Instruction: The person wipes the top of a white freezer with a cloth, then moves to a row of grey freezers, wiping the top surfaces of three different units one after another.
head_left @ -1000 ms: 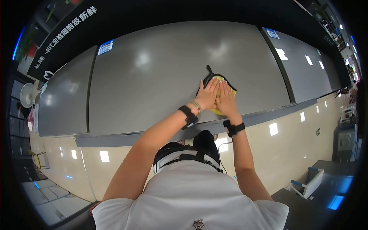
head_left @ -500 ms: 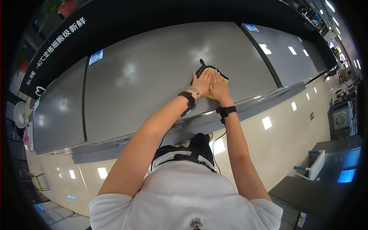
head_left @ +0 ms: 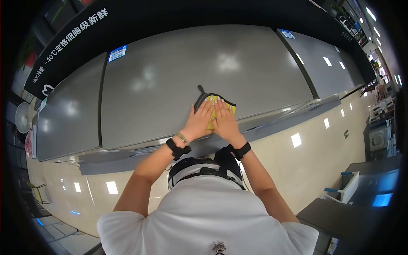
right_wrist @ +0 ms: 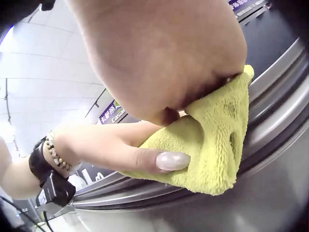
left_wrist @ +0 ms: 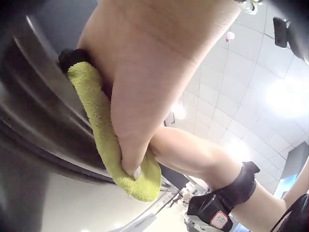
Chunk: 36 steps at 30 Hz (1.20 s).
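Note:
A yellow towelling cloth (right_wrist: 219,145) with a dark edge and a small dark hanging loop (head_left: 201,89) lies on a wide grey lid-like top (head_left: 174,76), close to its front edge. My left hand (head_left: 198,122) presses on the left part of the cloth, fingers pointing away from me. Beside it my right hand (head_left: 226,122) presses on the right part, its fingers extended too. The wrist views show the cloth puffed up in folds under both palms. In the right wrist view the left thumb (right_wrist: 169,161) lies along the cloth. The cloth's middle is largely covered by the hands.
Similar grey tops stand left (head_left: 70,112) and right (head_left: 325,63), separated by dark gaps. Blue-and-white labels (head_left: 117,53) mark their far corners. A black panel with white lettering (head_left: 76,38) runs along the back. Shiny tiled floor (head_left: 276,157) lies in front.
Both hands and the cloth have slid left across the grey top and toward its front edge. They stay side by side on the cloth.

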Each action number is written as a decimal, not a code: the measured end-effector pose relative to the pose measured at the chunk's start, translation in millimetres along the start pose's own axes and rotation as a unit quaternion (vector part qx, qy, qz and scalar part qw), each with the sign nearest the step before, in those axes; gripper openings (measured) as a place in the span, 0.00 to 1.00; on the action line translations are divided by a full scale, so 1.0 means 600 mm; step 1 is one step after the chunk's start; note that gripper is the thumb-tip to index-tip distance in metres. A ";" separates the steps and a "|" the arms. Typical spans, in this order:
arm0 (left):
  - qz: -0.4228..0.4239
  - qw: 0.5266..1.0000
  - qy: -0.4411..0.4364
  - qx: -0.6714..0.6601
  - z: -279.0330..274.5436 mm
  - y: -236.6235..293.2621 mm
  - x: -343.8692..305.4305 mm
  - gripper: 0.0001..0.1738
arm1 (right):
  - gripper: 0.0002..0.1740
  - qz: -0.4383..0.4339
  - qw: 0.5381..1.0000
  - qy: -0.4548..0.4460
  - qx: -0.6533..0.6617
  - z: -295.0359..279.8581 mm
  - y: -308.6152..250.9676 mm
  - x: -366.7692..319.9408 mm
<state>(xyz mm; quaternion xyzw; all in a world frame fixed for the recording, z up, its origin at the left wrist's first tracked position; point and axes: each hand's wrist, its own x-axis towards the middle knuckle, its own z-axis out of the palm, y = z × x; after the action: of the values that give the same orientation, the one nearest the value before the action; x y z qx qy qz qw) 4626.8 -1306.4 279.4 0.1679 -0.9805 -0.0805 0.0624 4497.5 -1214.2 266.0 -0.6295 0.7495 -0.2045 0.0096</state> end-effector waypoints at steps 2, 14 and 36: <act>-0.026 0.999 0.019 -0.015 -0.005 -0.016 -0.027 0.53 | 0.35 -0.014 1.000 -0.007 0.002 0.010 -0.027 0.006; -0.163 0.985 0.041 -0.032 -0.048 -0.064 -0.198 0.47 | 0.38 -0.151 0.986 -0.042 0.065 0.065 -0.168 0.019; -0.064 0.996 -0.031 -0.047 -0.036 -0.005 -0.104 0.56 | 0.40 -0.044 0.997 -0.061 -0.009 -0.003 -0.101 -0.029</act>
<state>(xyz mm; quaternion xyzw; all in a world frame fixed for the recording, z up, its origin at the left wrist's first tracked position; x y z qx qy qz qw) 4689.5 -1291.1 294.0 0.2243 -0.9645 -0.1350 0.0343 4557.6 -1204.5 282.4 -0.6730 0.7211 -0.1597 0.0407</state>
